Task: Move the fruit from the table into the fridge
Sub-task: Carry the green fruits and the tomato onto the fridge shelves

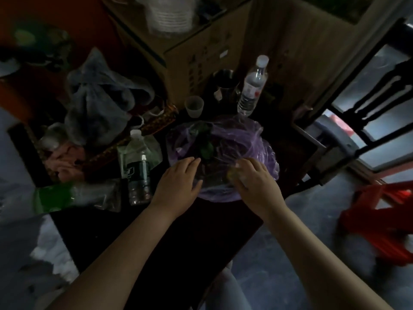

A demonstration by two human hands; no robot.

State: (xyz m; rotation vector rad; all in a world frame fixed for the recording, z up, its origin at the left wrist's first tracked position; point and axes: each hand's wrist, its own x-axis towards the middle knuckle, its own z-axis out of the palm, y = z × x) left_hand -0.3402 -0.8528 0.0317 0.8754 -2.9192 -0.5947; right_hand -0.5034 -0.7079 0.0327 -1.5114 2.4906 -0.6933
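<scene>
A purple plastic bag (241,139) lies on the dark table (169,231), with dark fruit and green leaves (206,148) showing through its open top. My left hand (178,179) rests flat on the bag's near left edge, fingers together. On the bag's near right side, my right hand (254,177) is curled around a small yellowish fruit (232,173), which is partly hidden by the fingers. The fridge is not in view.
Two water bottles (252,86) (138,166), a small plastic cup (194,106), a metal mug (224,86), a grey bag (98,97) and a green packet (67,195) crowd the table. Cardboard boxes (201,48) stand behind. A dark chair (368,108) and red stool (380,220) are at right.
</scene>
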